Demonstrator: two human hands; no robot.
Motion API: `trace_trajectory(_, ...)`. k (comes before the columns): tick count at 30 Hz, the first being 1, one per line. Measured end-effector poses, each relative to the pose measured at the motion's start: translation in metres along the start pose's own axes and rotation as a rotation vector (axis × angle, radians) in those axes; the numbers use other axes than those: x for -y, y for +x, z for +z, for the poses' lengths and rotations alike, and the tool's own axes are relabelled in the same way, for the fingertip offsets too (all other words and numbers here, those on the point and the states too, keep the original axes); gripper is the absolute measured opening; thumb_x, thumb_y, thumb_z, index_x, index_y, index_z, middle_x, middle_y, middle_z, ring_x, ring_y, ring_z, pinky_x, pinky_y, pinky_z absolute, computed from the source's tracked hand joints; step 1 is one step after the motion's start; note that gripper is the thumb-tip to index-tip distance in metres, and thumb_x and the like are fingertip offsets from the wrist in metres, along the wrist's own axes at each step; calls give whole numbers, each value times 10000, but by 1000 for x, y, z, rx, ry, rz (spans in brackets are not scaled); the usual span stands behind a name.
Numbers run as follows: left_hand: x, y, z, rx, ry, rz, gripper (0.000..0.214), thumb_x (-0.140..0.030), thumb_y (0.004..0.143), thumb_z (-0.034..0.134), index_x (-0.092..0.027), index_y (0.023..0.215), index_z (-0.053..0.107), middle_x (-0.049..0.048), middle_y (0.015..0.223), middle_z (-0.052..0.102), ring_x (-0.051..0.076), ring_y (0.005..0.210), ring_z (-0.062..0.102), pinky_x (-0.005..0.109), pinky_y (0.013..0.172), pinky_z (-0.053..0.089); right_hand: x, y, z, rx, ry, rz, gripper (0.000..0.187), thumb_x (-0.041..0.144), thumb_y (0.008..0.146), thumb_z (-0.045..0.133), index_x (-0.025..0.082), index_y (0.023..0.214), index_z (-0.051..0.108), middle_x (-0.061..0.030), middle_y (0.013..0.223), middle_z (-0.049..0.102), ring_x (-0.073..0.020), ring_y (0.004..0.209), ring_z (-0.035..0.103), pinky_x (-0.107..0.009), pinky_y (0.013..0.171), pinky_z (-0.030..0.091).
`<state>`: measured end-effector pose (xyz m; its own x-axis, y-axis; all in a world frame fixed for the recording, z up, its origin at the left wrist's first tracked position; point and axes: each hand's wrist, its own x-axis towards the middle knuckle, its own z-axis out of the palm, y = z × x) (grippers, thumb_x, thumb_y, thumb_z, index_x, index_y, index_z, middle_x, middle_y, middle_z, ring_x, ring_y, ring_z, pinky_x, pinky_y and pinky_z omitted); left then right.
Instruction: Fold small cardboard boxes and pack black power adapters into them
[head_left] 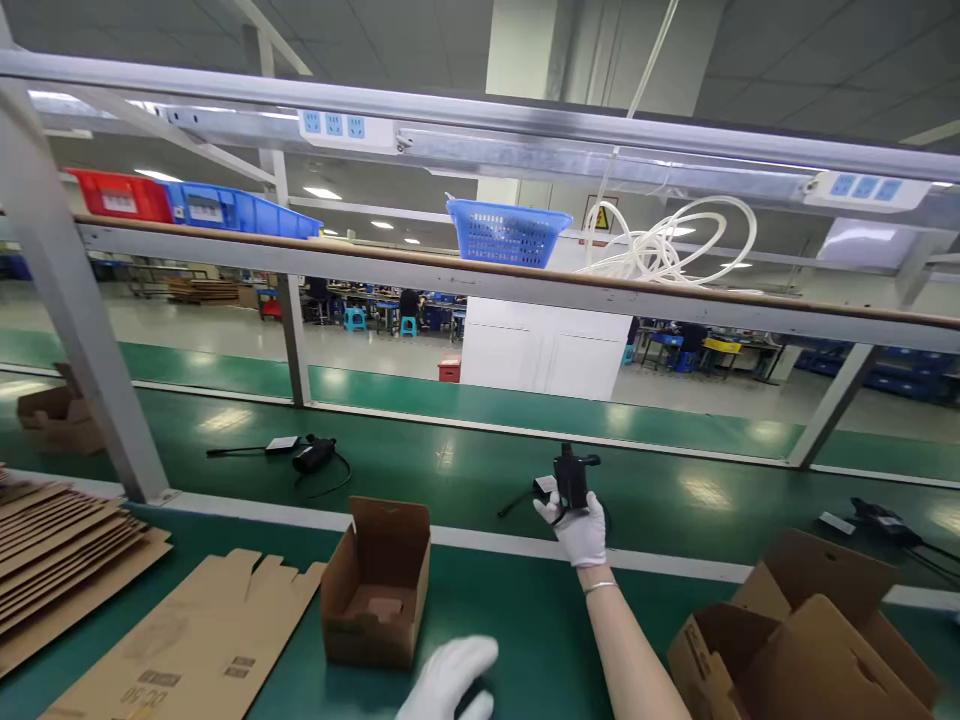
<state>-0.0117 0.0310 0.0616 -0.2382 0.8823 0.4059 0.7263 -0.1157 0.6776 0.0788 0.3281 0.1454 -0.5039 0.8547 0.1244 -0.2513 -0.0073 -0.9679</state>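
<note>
My right hand (583, 535), in a white glove, reaches over the green belt with its fingers closed round a black device (571, 478). A cable and a white tag (545, 486) hang at the device's left side; its exact kind I cannot make out. My left hand (450, 680), also gloved, is low in the middle, partly cut off by the lower edge. Its thumb and fingers are apart, with nothing between them. Just up and left of it stands an open brown cardboard box (375, 605) with its flap raised.
Flat cardboard (187, 630) and a cardboard stack (60, 570) lie at left. Open boxes (802, 640) stand at lower right. More corded black devices (315, 455) lie on the belt (450, 450). A metal post (90, 300) and overhead shelf (375, 262) frame the bench.
</note>
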Motion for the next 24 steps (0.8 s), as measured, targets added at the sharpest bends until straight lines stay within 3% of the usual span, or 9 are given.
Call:
trace_trajectory(3,-43,30,-11,-241,-316,-229,685,-446,860,614,-249,1472,378,147,1440,513,311,1297,521,514,1084,439,12,-54,29,398,149,1,715,802,777,306,192,1039,570,-107,889,622,-178,555,521,-363,583,503)
trace_trajectory(5,-77,53,-24,-349,-594,-196,960,-522,729,744,-195,1506,285,185,1502,418,349,1380,410,533,1121,382,23,-90,49,607,69,-45,780,838,716,432,184,1117,571,-118,919,639,-196,588,545,-365,597,494)
trace_trajectory(8,-112,65,-58,-416,-908,-121,839,-507,673,805,-159,1360,471,187,1334,579,344,1260,537,499,1082,432,45,-132,72,814,-310,-192,835,759,597,690,190,1197,578,-84,934,657,-254,788,609,-386,774,501)
trace_trajectory(10,-120,54,-87,-425,-944,-44,715,-437,664,832,-164,1250,527,148,1146,671,308,1094,639,475,989,505,61,-147,75,872,-681,-287,626,640,612,763,207,1053,662,-31,809,657,-236,764,609,-353,760,499)
trace_trajectory(12,-123,34,-115,-388,-888,62,699,-365,633,857,-182,1214,514,105,1030,684,270,972,669,449,906,542,78,-151,70,869,-924,-398,339,523,731,729,217,875,704,-7,704,650,-197,675,604,-301,674,492)
trace_trajectory(14,-124,12,-136,-321,-826,108,710,-308,625,856,-187,1224,496,85,990,675,245,924,668,427,874,546,94,-150,60,826,-943,-584,229,438,852,652,220,820,715,-15,707,670,-168,648,615,-263,631,482)
trace_trajectory(19,-121,-16,-142,-204,-740,-88,703,-216,586,845,-152,1203,515,85,968,668,242,907,664,406,859,532,139,-157,57,754,-780,-1173,140,319,939,608,214,907,694,11,629,609,-103,543,538,-212,534,396)
trace_trajectory(21,-118,-19,-137,-138,-743,-169,708,-214,549,857,-155,1175,532,74,973,667,244,908,661,402,856,530,155,-167,70,821,-768,-1265,155,312,956,586,208,886,677,17,619,586,-98,539,516,-217,529,368)
trace_trajectory(24,-115,-18,-133,65,-729,-258,678,-233,482,890,-149,1081,586,57,982,664,241,912,644,378,848,529,161,-177,95,1021,-703,-1198,267,393,965,562,207,805,666,12,628,591,-98,552,522,-226,543,364)
